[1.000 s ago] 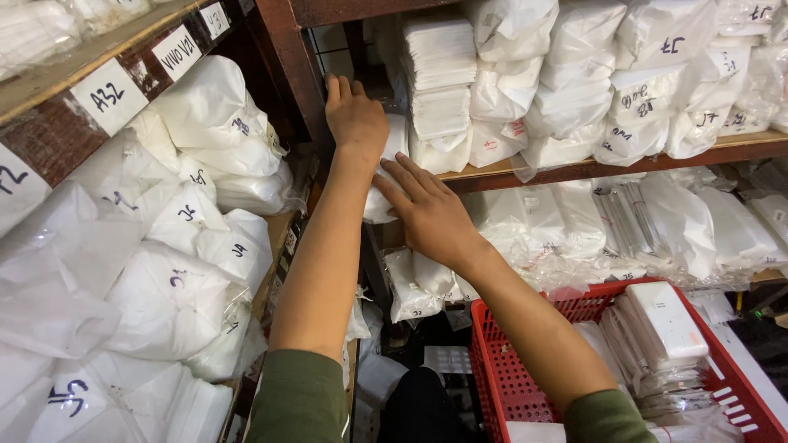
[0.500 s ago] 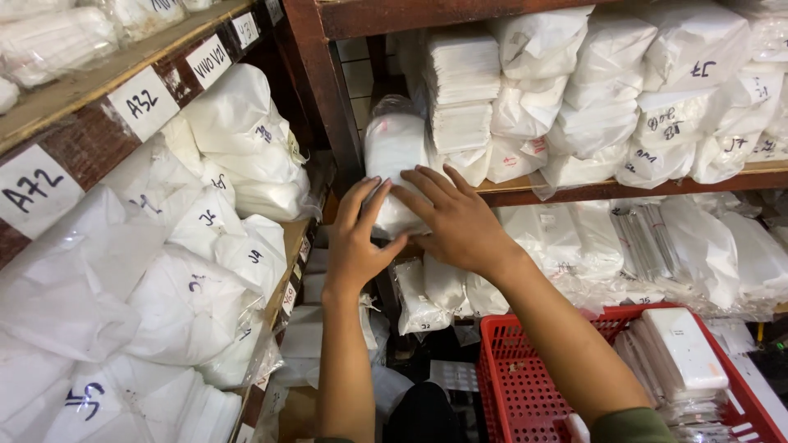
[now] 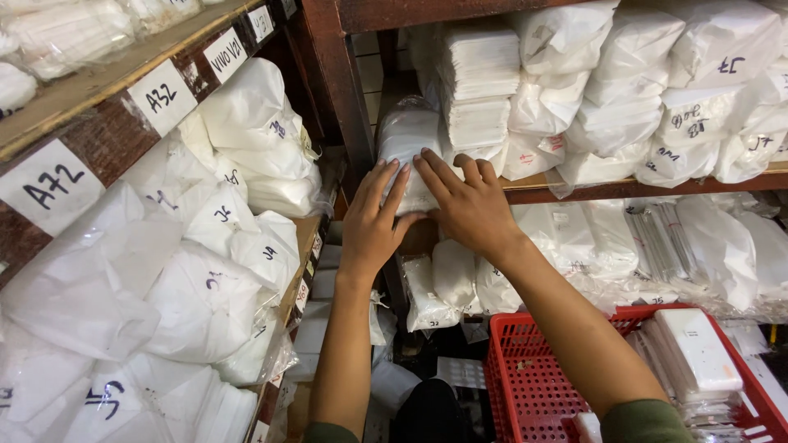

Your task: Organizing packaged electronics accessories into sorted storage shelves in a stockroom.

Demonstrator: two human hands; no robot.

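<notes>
Both hands, left hand (image 3: 373,226) and right hand (image 3: 468,205), press spread fingers on a white plastic-wrapped packet (image 3: 406,143) at the shelf (image 3: 624,187) edge.

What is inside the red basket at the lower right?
The red basket holds flat white packets in clear wrap, stacked near its right side. What lies under them is covered.

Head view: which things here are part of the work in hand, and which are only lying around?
In hand:
left hand
right hand
clear-wrapped white packet that both hands touch

Lying about:
red basket
white bagged bundles on the left shelf
stack of folded white sheets
</notes>
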